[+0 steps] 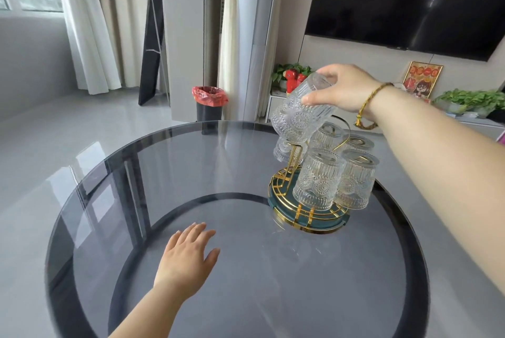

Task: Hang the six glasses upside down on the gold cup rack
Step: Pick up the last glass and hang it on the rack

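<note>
My right fingers (pixel 314 99) clasp one ribbed clear glass (pixel 300 116) tilted, right of frame, above five hung glasses (pixel 317 179) on one gold wire rack (pixel 287 187); left fingers (pixel 196 233) spread on the round smoked-glass worktop (pixel 191 162).

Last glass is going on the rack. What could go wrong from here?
1. The right hand holds the tilted glass by its base, just above the hung glasses; it may knock into them on the way down.
2. The left hand lies flat on the glass table, not on the gold rack, so a push on the rack's near-left side might tip or slide it.
3. The free prong is hidden behind the held glass, so it may miss.
</note>
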`<state>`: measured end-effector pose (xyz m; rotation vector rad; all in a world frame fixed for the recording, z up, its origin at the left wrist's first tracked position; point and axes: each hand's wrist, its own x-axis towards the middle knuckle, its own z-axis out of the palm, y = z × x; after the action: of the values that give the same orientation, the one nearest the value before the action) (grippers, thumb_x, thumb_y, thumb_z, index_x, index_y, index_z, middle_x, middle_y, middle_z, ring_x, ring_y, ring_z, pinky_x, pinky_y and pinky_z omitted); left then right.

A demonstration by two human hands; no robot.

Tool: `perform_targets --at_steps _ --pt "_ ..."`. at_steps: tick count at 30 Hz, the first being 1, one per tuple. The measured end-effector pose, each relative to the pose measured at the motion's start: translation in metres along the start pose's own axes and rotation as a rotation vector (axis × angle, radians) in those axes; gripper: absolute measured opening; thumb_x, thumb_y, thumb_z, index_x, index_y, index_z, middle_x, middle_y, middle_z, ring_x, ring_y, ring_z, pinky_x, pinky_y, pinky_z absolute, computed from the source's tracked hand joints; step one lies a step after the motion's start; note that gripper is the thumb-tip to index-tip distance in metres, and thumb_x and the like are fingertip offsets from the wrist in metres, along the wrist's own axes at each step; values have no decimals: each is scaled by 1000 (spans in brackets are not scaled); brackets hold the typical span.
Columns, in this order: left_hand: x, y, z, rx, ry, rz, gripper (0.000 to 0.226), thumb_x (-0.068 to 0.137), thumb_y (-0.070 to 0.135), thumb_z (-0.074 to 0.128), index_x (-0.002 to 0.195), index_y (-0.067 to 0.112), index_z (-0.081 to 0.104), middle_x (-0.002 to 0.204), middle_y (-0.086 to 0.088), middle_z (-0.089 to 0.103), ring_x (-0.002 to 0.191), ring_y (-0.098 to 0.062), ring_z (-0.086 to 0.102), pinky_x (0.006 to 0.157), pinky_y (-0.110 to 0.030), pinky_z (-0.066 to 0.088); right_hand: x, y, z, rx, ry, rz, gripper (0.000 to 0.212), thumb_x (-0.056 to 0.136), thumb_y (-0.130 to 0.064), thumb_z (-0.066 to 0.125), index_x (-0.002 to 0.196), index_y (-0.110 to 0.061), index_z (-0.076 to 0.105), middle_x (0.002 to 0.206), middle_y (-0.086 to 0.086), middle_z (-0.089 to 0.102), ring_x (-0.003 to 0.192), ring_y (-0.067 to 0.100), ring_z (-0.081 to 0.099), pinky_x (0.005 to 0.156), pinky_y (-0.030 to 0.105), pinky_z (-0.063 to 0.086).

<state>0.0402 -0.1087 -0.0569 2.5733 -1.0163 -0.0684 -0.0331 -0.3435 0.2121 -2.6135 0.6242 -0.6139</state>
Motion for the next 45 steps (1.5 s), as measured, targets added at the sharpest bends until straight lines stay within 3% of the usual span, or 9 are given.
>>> perform_targets --at_steps 7,14,23,36,45 --pt "1 -2 2 3 11 0 44 91 45 29 134 32 29 151 10 23 141 -9 11 117 -31 6 14 -1 12 -55 -58 17 68 66 -30 73 124 -8 46 136 11 46 123 24 42 100 31 32" --pt "1 -2 3 -9 22 -3 43 92 44 30 133 32 31 150 11 23 141 -8 12 116 -30 6 19 12 47 -97 -130 82 67 64 -32 74 120 -14 42 133 10 44 116 24 43 81 25 32" --pt "2 -1 2 -4 23 -10 43 92 45 29 133 36 30 150 13 23 140 -8 12 116 -30 6 20 31 83 -138 -189 124 68 65 -31 74 124 -15 43 135 9 46 121 26 43 97 32 36" --pt "2 -2 2 -10 19 -18 42 92 45 29 133 35 31 150 11 24 141 -9 12 116 -31 6 21 36 106 -188 -234 140 72 70 -33 69 131 -13 35 141 12 36 126 29 38 103 34 32" --pt "1 -1 1 8 12 -32 43 92 45 28 133 36 30 150 12 23 140 -8 12 116 -29 6 6 32 100 -157 -188 167 57 75 -35 63 125 -15 43 137 13 37 125 31 36 101 35 32"
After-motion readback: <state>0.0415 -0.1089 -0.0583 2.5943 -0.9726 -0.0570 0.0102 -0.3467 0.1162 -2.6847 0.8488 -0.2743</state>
